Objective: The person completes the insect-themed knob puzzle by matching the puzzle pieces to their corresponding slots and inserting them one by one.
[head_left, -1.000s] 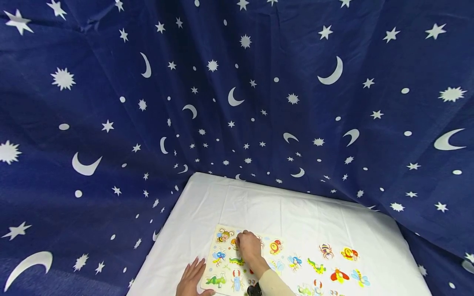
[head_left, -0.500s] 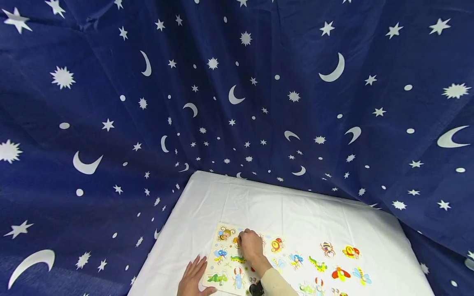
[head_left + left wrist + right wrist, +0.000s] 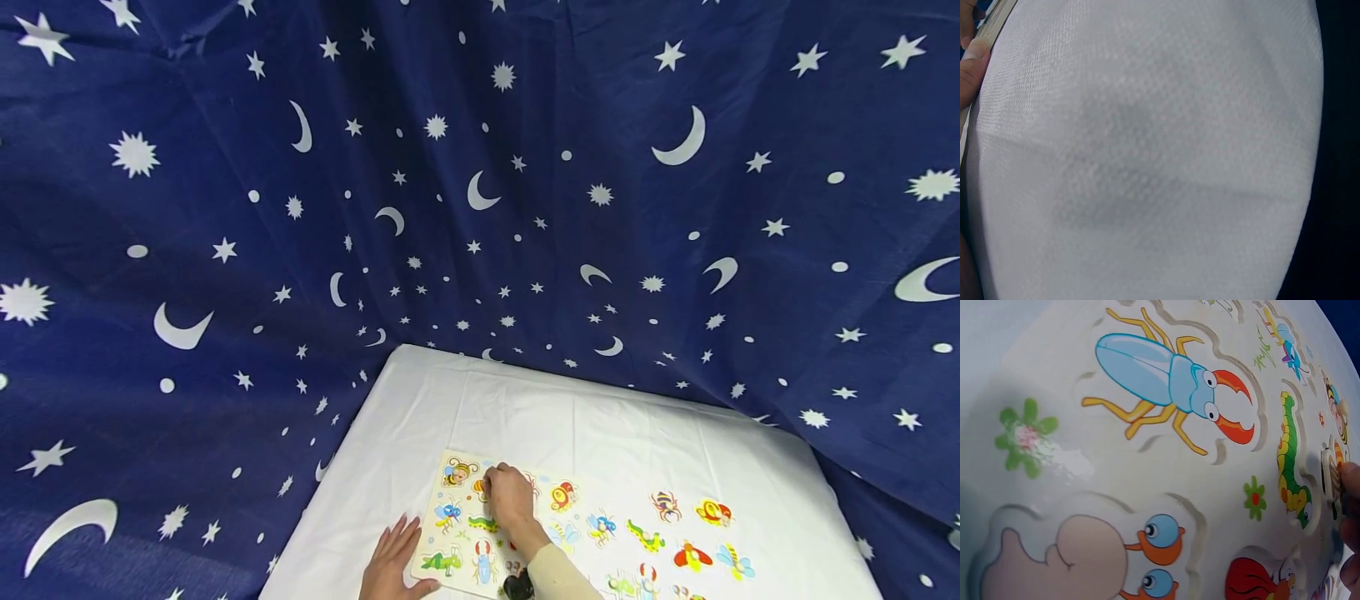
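Observation:
A pale puzzle board (image 3: 465, 557) with cartoon insects in cut-out recesses lies on the white cloth. At its back row my right hand (image 3: 512, 502) pinches an orange-striped insect puzzle piece (image 3: 480, 488) with bent fingers. That piece shows only partly at the right edge of the right wrist view, by the fingertips (image 3: 1350, 478). My left hand (image 3: 392, 560) rests at the board's left side, fingers extended on the cloth and thumb by the near corner. In the left wrist view its thumb (image 3: 974, 69) touches the board's edge.
Right of the board lie loose insect pieces, among them a spider (image 3: 664, 505), a ladybug (image 3: 714, 512), a caterpillar (image 3: 645, 536) and a red-winged insect (image 3: 692, 556). A dark blue star-patterned curtain (image 3: 420, 167) stands behind the white table (image 3: 525, 408).
The head view shifts slightly. Both hands stay in almost the same places, with the right hand still at the back-row piece.

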A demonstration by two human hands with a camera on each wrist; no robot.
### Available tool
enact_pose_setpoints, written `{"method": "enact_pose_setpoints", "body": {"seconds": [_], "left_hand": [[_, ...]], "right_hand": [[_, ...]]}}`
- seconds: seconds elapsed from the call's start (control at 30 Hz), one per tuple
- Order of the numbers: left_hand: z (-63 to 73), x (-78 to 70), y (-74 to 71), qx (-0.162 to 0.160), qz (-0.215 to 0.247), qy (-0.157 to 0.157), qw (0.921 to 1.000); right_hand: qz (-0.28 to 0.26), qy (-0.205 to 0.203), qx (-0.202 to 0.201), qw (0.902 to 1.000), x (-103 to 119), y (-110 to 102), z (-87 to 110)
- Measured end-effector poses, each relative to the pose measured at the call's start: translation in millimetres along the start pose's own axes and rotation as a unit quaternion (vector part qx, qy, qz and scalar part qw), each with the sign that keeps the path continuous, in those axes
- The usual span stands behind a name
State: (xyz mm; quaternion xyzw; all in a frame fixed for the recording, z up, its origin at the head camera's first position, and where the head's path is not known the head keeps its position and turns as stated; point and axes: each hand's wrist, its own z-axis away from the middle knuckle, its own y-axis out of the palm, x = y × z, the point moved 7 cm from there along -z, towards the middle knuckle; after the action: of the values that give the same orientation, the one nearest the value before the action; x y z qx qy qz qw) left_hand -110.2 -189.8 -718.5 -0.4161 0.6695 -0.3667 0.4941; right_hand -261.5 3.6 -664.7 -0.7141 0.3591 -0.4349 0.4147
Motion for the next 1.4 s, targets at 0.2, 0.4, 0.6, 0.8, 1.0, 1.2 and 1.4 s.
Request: {"method": "enact_pose_setpoints", "body": {"seconds": [0.2, 0.4, 0.6, 0.8, 1.0, 1.2, 1.4], "left_hand": [[-0.6, 0.2, 0.0, 0.021, 0.003, -0.01, 0.9997], [-2.0, 2.4, 2.5, 0.058, 0.03, -0.039, 0.9971], [-1.8, 2.7, 3.9, 0.065, 0.033, -0.04, 0.9966], [-1.5, 2.2, 2.9, 0.049, 0.027, -0.028, 0.998], [-2.1, 0.9, -1.2, 0.007, 0.009, -0.005, 0.9999], [-2.3, 0.4, -1.0, 0.016, 0.02, -0.009, 0.9996], [-1.8, 0.7, 1.4, 0.039, 0.02, -0.014, 0.9989]], "right_hand": [[-0.011, 0.024, 0.006, 0.9997, -1.4, 0.6, 4.1], [-0.012, 0.026, 0.006, 0.9996, -0.3, -1.9, 4.7], [-0.007, 0.02, 0.017, 0.9996, -1.5, 0.6, 5.4], [-0.011, 0.017, 0.013, 0.9997, -2.6, 3.1, 4.7], [-0.016, 0.03, 0.019, 0.9992, -3.8, 4.0, 3.4], [-0.019, 0.047, 0.021, 0.9985, -6.8, 4.4, 6.3], [-0.016, 0.05, 0.02, 0.9984, -8.3, 4.9, 7.8]]}}
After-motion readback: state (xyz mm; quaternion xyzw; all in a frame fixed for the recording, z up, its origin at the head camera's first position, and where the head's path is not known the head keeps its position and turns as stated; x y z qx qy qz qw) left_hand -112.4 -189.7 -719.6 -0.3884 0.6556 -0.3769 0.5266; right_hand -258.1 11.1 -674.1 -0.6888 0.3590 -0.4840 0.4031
